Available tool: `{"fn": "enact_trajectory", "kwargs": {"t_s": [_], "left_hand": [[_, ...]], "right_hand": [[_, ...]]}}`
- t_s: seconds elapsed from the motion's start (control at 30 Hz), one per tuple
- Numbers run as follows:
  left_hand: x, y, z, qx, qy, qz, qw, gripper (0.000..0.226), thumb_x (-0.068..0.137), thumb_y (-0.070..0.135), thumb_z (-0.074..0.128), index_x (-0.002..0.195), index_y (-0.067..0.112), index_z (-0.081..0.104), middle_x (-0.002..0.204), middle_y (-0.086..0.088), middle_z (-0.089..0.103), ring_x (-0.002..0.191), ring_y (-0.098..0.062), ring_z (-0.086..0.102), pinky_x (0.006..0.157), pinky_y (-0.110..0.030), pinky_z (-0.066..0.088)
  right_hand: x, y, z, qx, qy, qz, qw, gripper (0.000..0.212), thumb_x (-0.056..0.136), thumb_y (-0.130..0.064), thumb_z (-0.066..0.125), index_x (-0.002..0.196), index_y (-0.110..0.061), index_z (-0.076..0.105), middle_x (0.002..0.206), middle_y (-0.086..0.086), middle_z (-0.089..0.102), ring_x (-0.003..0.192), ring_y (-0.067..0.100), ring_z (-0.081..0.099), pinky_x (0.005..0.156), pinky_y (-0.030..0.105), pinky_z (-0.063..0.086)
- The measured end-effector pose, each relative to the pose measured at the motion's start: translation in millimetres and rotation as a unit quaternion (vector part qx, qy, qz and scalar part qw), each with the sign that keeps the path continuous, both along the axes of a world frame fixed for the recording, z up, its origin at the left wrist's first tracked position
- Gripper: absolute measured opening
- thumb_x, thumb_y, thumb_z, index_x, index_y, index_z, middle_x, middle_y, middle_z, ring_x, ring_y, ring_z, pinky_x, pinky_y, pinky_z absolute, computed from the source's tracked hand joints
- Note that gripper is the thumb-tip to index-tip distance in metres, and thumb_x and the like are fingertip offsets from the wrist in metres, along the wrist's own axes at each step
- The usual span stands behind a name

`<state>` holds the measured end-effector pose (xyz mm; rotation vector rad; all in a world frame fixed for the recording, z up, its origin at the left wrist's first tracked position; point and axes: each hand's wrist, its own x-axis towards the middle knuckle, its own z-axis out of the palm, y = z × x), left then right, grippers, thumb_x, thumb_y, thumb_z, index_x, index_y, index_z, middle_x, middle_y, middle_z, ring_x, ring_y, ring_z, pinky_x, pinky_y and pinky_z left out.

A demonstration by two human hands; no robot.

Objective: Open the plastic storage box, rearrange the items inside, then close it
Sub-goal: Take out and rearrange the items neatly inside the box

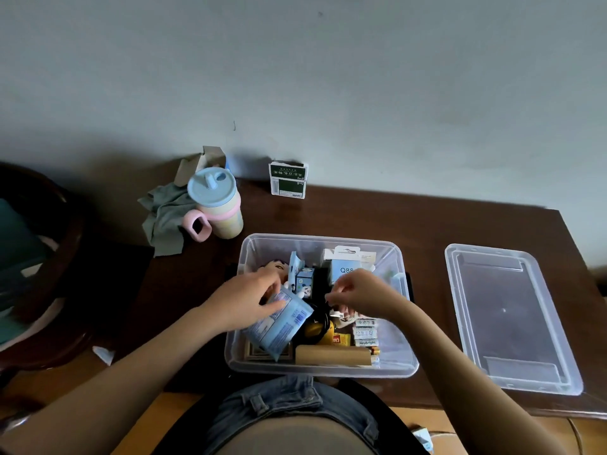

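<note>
The left hand [244,298] grips a pale blue packet [279,326], fingers curled over its top edge and thumb on its face, holding it tilted over the left part of the box [402,366]. The right hand [358,292] has its fingers curled together in a pinch above the middle of the box; what they pinch is too small and blurred to tell.

At the far left a dark wooden chair [65,244] stands beside the table [361,211]. On the table's back left lie a grey cloth [166,221] and a torn cardboard carton [197,164], with a cup [218,205] just in front of the carton, touching the cloth; the cup has a blue lid and a pink handle. Further right, against the wall, stands a small green and white carton [288,178].

The clear box sits open at the table's near edge, in front of the person. Inside, from the left: a doll's head [274,267] behind the left hand, small blue boxes [303,280], a white box marked Q88 [345,267] at the back, a yellow item [317,331] with a black cord, a brown cardboard tube [331,354] along the near wall, and batteries [366,333] at the right.

The lid [512,320] lies flat on the table, apart from the box on its right.
</note>
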<state>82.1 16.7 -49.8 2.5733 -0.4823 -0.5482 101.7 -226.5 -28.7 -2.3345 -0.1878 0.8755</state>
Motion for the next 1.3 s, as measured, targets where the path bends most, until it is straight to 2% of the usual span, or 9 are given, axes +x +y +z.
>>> {"fn": "enact_trajectory", "kwargs": {"t_s": [0.07,0.17,0.37,0.47,0.6,0.77,0.97,1.17,1.3], "left_hand": [[0.6,-3.9,2.5,0.045,0.047,-0.020,0.998,0.040,0.080,0.045,0.067,0.104,0.028,0.040,0.101,0.004,0.057,0.090,-0.018,0.060,0.077,-0.039,0.050],[-0.2,-11.1,1.3,0.016,0.069,0.002,0.997,0.054,0.073,0.035,0.076,0.107,0.023,0.035,0.086,0.010,0.048,0.072,-0.011,0.053,0.063,-0.028,0.042],[1.5,-2.5,6.9,-0.094,0.134,0.114,0.980,0.036,0.076,0.026,0.076,0.102,0.020,0.052,0.093,0.014,0.058,0.084,-0.003,0.057,0.066,-0.013,0.040],[-1.2,5.0,10.9,-0.187,0.151,0.173,0.955,0.015,0.084,0.016,0.068,0.094,0.023,0.060,0.096,0.009,0.066,0.089,-0.005,0.062,0.072,-0.012,0.047],[-4.8,8.8,11.6,-0.275,0.142,0.276,0.910,0.017,0.092,0.012,0.058,0.108,0.015,0.058,0.103,0.003,0.066,0.095,-0.011,0.065,0.082,-0.029,0.053],[-4.0,13.0,14.4,-0.405,0.131,0.402,0.811,0.013,0.096,0.004,0.048,0.108,0.006,0.053,0.098,-0.006,0.063,0.090,-0.016,0.061,0.076,-0.026,0.049],[-0.5,5.3,26.6,-0.601,0.292,0.452,0.591,0.024,0.095,0.013,0.037,0.108,0.006,0.057,0.082,-0.012,0.063,0.072,-0.022,0.063,0.065,-0.033,0.051],[5.3,-12.2,29.2,-0.621,0.424,0.378,0.540,0.064,0.073,0.057,0.063,0.116,0.011,0.051,0.077,-0.002,0.052,0.045,-0.016,0.044,0.042,-0.020,0.037],[3.6,-20.1,25.1,-0.713,0.437,0.292,0.465,0.076,0.066,0.040,0.077,0.126,0.016,0.037,0.089,-0.007,0.060,0.062,-0.019,0.054,0.054,-0.027,0.045]], "right_hand": [[7.5,12.2,0.0,-0.005,-0.041,-0.012,0.999,0.012,0.089,-0.024,0.061,0.082,-0.017,0.068,0.072,-0.004,0.068,0.058,0.004,0.060,0.058,0.019,0.052],[17.1,27.7,-2.6,-0.018,-0.082,-0.016,0.996,0.012,0.087,-0.017,0.058,0.093,-0.014,0.069,0.087,0.001,0.070,0.072,0.012,0.062,0.067,0.026,0.054],[36.5,49.2,-10.8,-0.053,-0.157,0.023,0.986,0.047,0.087,-0.010,0.051,0.130,-0.030,0.050,0.077,-0.006,0.060,0.074,0.018,0.056,0.059,0.025,0.042],[45.5,56.9,-16.6,-0.076,-0.145,0.079,0.983,0.043,0.089,-0.015,0.055,0.129,-0.031,0.052,0.108,0.004,0.067,0.096,0.025,0.062,0.072,0.030,0.047],[49.8,64.0,-23.0,-0.098,-0.162,0.092,0.977,0.021,0.092,-0.024,0.055,0.112,-0.028,0.060,0.107,0.003,0.068,0.095,0.027,0.062,0.070,0.031,0.046],[43.9,48.7,-24.5,0.033,-0.247,-0.007,0.968,0.010,0.089,-0.016,0.061,0.097,-0.016,0.067,0.085,-0.006,0.053,0.076,0.017,0.055,0.062,0.028,0.040],[38.9,33.5,2.2,0.238,-0.167,-0.213,0.933,0.010,0.095,-0.009,0.054,0.085,-0.013,0.055,0.080,0.006,0.064,0.072,0.012,0.059,0.066,0.027,0.050],[29.3,29.5,13.1,0.246,-0.133,-0.254,0.926,0.018,0.097,-0.012,0.050,0.079,-0.012,0.048,0.075,0.019,0.060,0.066,0.023,0.054,0.049,0.026,0.046],[23.2,26.7,13.2,0.234,-0.119,-0.282,0.923,0.017,0.097,-0.016,0.051,0.079,-0.014,0.050,0.070,0.004,0.059,0.062,0.018,0.050,0.051,0.028,0.040]]}}
